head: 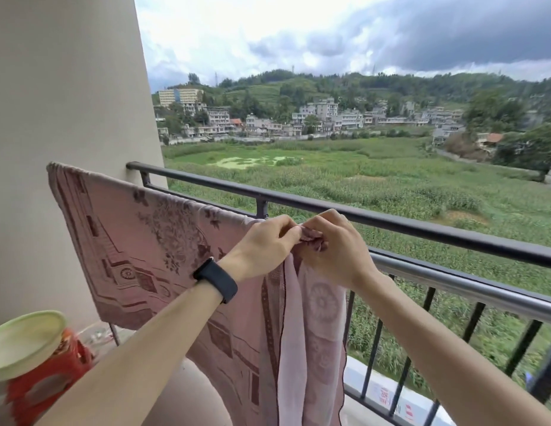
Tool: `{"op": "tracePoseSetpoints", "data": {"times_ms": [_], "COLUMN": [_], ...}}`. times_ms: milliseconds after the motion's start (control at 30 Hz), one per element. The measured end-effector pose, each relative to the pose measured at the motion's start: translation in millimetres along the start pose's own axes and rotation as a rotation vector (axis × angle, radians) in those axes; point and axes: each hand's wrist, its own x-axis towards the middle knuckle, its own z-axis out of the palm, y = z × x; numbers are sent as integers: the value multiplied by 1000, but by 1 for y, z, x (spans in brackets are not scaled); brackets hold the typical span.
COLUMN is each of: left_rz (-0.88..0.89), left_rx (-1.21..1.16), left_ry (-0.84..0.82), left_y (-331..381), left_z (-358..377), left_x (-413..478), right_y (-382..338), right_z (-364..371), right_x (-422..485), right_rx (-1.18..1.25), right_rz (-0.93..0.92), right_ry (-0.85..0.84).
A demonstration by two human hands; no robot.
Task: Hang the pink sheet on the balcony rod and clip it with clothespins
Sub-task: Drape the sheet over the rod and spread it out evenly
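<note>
Pink sheet draped over steel rod at frame centre, left hand and right hand fingers curled, both pinching its bunched top edge

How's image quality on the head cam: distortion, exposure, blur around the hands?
Head view: wide-angle distortion leans the wall edge and slightly bows the black railing; overcast light is soft, with no hard shadows on the left hand or right hand; the sky is nearly blown out at top; the pink sheet pattern reads clearly; the green bowl at the lower left edge looks soft.
</note>
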Motion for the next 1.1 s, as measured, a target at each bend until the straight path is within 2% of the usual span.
{"op": "tracePoseSetpoints", "data": {"times_ms": [133,200,267,333,433,500,600,633,700,767,833,867,933,1000,1100], "left_rz": [61,107,148,180,243,300,359,385,426,441,415,377,318,335,370], "left_rx": [57,104,141,101,-25,-57,-60,-80,-196,-249,-64,74,319,484,548], "left_ry": [-6,-3,-19,-52,-85,-106,-241,-300,-316,-96,169,206,149,163,333], "left_y": [15,29,46,62,88,109,134,142,155,158,148,142,132,124,112], "left_z": [-14,-17,-15,-7,16,52,88,99,121,136,151,159,181,199,207], "left_x": [9,13,16,19,20,16,11,8,4,6,13,15,11,1,-12], "right_y": [-1,6,11,16,23,37,49,53,62,73,83,89,102,112,126], "right_z": [-16,-32,-53,-78,-114,-139,-178,-193,-226,-258,-284,-293,-309,-326,-352], "right_x": [18,22,19,10,-11,-40,-73,-85,-112,-141,-172,-188,-216,-241,-283], "right_rx": [-287,-347,-278,-24,248,252,191,193,250,358,453,471,449,396,458], "right_rz": [-45,-29,31,120,237,313,414,438,479,533,626,678,742,752,808], "right_ry": [91,98,60,23,99,64,-198,-214,-62,118,101,59,90,304,807]}}
